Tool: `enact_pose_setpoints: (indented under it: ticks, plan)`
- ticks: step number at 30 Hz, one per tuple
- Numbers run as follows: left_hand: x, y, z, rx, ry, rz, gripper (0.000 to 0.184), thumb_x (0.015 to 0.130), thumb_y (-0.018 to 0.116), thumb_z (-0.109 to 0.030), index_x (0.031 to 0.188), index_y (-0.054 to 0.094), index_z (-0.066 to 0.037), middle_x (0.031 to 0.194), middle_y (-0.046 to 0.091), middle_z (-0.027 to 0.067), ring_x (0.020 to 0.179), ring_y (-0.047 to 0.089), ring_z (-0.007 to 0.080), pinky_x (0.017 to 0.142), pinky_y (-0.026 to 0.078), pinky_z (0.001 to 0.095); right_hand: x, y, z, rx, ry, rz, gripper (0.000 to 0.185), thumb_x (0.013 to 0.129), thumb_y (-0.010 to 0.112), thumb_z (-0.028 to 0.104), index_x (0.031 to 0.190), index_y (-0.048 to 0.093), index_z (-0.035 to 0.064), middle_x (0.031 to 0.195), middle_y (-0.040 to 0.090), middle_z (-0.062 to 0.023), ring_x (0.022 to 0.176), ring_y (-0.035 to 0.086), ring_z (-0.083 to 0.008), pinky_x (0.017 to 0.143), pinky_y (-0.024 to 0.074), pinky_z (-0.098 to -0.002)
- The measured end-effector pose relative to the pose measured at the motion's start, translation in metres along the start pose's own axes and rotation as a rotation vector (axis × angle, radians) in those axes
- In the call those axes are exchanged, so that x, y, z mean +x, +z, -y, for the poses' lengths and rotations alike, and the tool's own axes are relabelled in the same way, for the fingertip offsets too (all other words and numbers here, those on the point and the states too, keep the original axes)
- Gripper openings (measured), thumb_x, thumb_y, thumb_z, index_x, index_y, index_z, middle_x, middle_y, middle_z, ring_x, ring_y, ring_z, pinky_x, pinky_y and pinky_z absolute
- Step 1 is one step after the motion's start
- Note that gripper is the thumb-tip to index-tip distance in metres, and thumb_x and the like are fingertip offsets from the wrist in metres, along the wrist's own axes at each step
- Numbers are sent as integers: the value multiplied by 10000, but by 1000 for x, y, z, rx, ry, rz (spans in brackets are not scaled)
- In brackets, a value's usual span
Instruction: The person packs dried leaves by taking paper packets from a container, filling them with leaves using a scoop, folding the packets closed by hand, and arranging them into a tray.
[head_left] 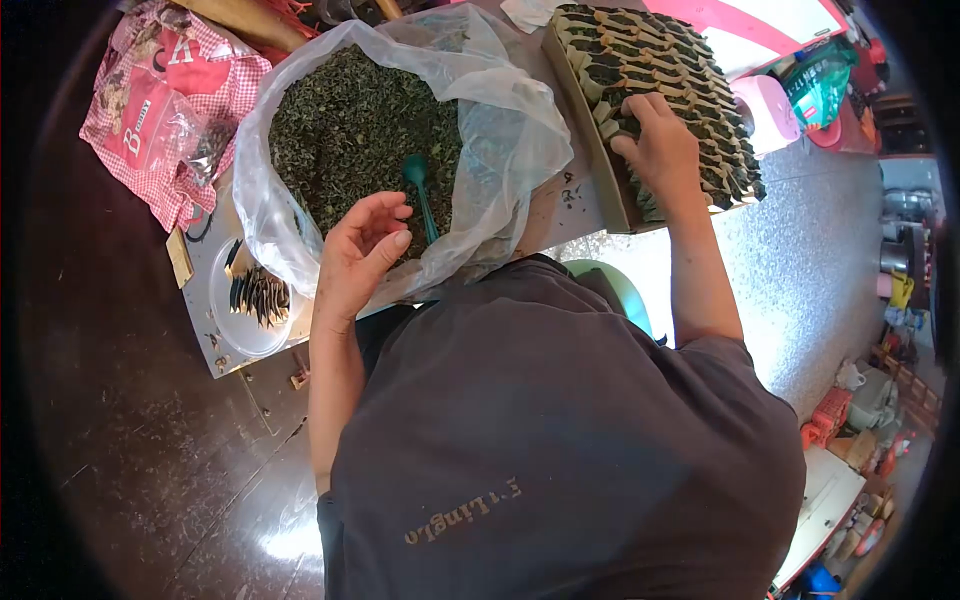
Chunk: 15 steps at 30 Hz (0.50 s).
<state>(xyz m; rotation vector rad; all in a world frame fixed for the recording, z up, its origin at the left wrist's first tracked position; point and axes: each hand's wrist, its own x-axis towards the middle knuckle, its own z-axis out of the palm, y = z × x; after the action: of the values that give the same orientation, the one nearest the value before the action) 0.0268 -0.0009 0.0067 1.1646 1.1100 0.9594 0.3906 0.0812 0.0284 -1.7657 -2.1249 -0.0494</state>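
My left hand (366, 252) hovers over the near edge of a clear plastic bag (505, 125), its fingers loosely curled, thumb apart, holding nothing. Dried, dark green chopped leaves (355, 125) fill the bag. A green plastic spoon (420, 190) lies on the leaves just right of that hand. My right hand (662, 155) is at the left side of a cardboard box (590, 130) packed with rows of small dark packets with tan edges (655, 65). Its thumb and fingers close around one packet (608, 125) at the row's end; the fingertips are partly hidden.
A round clear plastic container (232, 325) with several dark, tan-edged pieces (262, 298) sits at the table's left corner. Red checked cloth (110, 110) lies at the upper left. A pink container (768, 112) and a green pouch (822, 80) stand beyond the box. Beneath the table edge is a green stool (622, 290).
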Motion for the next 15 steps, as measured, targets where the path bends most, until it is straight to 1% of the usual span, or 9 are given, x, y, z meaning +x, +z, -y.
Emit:
enact_pose_setpoints:
  ticks: [3,4,7,8,10,12,13,14,15]
  plan:
    - [-1,-1,4,-21,-11,3,399,847,673,-65,1230,562,-67,1101,616,35,943,565,92,854,468,251,-1,-9,5,-13,4,19,351,719,699,146,1035,554,93,1024,568,-91,892,596,-324,734,475,-415]
    - [0,-1,5,10,13,7,398,841,672,-57,1224,565,-67,1090,616,39,938,577,95,836,482,252,-3,-9,3,33,-58,-47,378,709,717,108,1047,548,79,1013,565,-111,879,592,-330,737,467,-414]
    - [-4,0,1,1,30,-7,405,819,699,-68,1203,572,-64,1061,618,32,902,581,90,804,495,247,1,-12,16,124,-123,-80,395,708,718,59,1069,558,52,1005,567,-131,856,585,-327,738,468,-396]
    - [-8,-2,-7,36,1,12,425,822,692,-53,1225,560,-67,1096,619,28,949,574,98,845,484,268,3,-13,21,181,-142,-108,391,714,711,45,1075,562,43,1005,570,-134,854,578,-324,741,468,-387]
    - [-18,-5,-15,182,92,-70,396,815,704,-63,1191,582,-55,1056,633,26,930,574,88,839,481,259,8,-10,29,130,-229,-132,362,738,689,28,1079,567,34,1004,574,-134,881,567,-319,766,463,-365]
    - [-35,-11,-25,200,193,-208,313,812,703,-38,1116,626,-42,989,650,19,869,592,86,798,490,247,9,-9,43,227,-161,-36,322,759,667,19,1063,560,16,1001,573,-141,924,558,-322,801,454,-360]
    - [-42,-17,-27,205,220,-274,287,811,702,-26,1090,639,-39,973,655,16,849,600,88,784,494,245,12,-7,49,180,-271,-103,289,772,654,13,1045,560,9,1002,573,-138,915,570,-297,789,460,-345]
    - [-48,-28,-25,216,305,-397,270,783,726,-42,1043,655,-44,889,664,22,780,599,80,717,496,230,15,-5,54,198,-292,-99,289,772,654,13,1045,560,9,1002,573,-138,915,570,-297,789,460,-345]
    - [-54,-45,-23,256,317,-540,250,788,718,-37,1032,665,-50,871,673,19,767,607,78,710,497,229,18,-2,57,227,-308,-84,282,774,648,5,1043,563,10,1005,576,-134,908,574,-282,771,463,-332]
